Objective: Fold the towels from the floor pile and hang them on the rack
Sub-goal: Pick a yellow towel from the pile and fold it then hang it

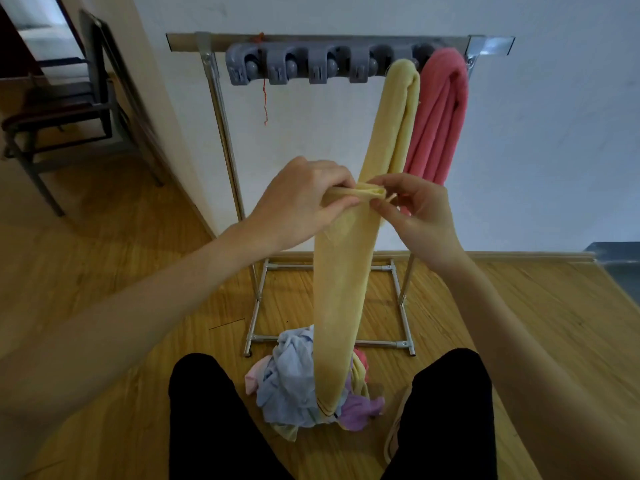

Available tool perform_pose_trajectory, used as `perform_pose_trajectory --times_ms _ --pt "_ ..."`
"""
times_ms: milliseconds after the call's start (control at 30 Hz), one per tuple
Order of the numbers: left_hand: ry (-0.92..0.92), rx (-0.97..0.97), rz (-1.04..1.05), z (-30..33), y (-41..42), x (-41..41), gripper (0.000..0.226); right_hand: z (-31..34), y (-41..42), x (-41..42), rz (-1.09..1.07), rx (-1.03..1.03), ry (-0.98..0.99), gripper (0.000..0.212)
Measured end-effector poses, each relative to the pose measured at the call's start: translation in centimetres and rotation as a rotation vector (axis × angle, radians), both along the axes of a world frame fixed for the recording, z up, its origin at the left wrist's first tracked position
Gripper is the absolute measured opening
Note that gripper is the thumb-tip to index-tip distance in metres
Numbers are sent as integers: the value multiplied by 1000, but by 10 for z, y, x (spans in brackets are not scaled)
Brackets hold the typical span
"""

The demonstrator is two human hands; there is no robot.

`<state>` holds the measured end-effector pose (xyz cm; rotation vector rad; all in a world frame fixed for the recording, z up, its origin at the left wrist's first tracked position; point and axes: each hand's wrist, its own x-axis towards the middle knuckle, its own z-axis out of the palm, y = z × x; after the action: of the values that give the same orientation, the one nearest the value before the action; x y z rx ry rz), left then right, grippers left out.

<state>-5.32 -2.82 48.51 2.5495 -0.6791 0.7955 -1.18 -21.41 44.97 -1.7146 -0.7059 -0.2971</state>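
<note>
Pinching a yellow towel (341,289) at mid-length, the left hand (304,199) and right hand (415,209) close around its folded edge. The towel hangs from the rack (214,98) beside a pink towel (440,116), trailing onto the floor pile (294,386).

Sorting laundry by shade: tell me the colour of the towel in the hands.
Pale yellow towel, clearest in the head view.
</note>
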Motion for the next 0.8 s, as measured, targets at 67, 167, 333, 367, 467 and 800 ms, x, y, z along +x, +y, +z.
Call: perform_pose_trajectory --times_ms 67,167,333,367,467,800 --pt "-28 -41 -20 8 1 1 22 6 5 4 -14 63 15 20" --pt "-89 -98 -5 2 4 3 25 10 15 7 -45 96 16 19" --pt "180 -439 140 -68 16 -7 91 1 24 6 -63 127 89 23" --pt "338 -510 152 -87 20 -8 89 -2 25 5 -61 124 110 23" --pt "704 -712 102 -140 27 -6 59 -6 27 1 -56 133 157 23" --pt "1041 -657 110 -231 5 6 20 -1 4 0 -120 478 436 14"
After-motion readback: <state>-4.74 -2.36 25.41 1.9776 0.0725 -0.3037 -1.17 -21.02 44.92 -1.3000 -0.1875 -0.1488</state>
